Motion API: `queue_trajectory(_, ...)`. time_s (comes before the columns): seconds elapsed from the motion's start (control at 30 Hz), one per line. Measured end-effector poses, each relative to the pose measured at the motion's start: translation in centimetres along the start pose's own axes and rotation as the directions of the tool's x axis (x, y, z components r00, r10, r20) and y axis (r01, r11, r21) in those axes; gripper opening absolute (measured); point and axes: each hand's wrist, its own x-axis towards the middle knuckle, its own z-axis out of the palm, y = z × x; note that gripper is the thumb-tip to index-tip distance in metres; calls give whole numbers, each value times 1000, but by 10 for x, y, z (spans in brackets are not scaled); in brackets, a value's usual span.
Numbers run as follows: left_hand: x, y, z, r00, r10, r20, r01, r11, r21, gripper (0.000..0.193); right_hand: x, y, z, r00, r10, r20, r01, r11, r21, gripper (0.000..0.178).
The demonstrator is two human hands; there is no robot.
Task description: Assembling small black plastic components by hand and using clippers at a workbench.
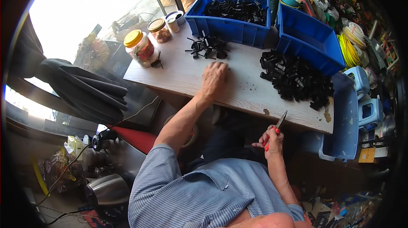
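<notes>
My left hand [214,78] rests on the pale wooden table, its fingers curled down. What it holds, if anything, is hidden beneath it. Just beyond it lies a small loose pile of black plastic parts [207,46], some with thin prongs. Off the table's front edge, my right hand [274,141] is closed around red-handled scissors [281,120], their pointed metal blades angled up and away. A larger heap of black plastic parts [293,77] covers the right side of the table.
A blue crate [229,30] filled with black parts stands at the back, beside another blue crate [312,45]. Jars [140,49] line the left edge. Small dark scraps dot the tabletop [242,96]. At the right stand a lower blue bin [340,122] and blue stools [369,113].
</notes>
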Motion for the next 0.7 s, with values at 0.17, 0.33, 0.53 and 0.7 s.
queue_trajectory(0.17,-5,20,-21,953,42,-300,-103,976,-190,28,-3,-3,-2,999,-7,-47,10,999,45,10)
queue_trajectory(0.33,-10,-86,-75,819,-205,-537,411,861,298,40,-6,-8,-1,1000,24,11,-24,999,36,6)
queue_trajectory(0.53,-41,-147,-86,866,-377,-329,474,828,299,26,-3,-4,0,999,17,46,-19,999,30,5)
queue_trajectory(0.7,-32,-109,-76,917,-238,-319,295,945,143,18,-6,-5,-4,996,-16,86,15,1000,14,5)
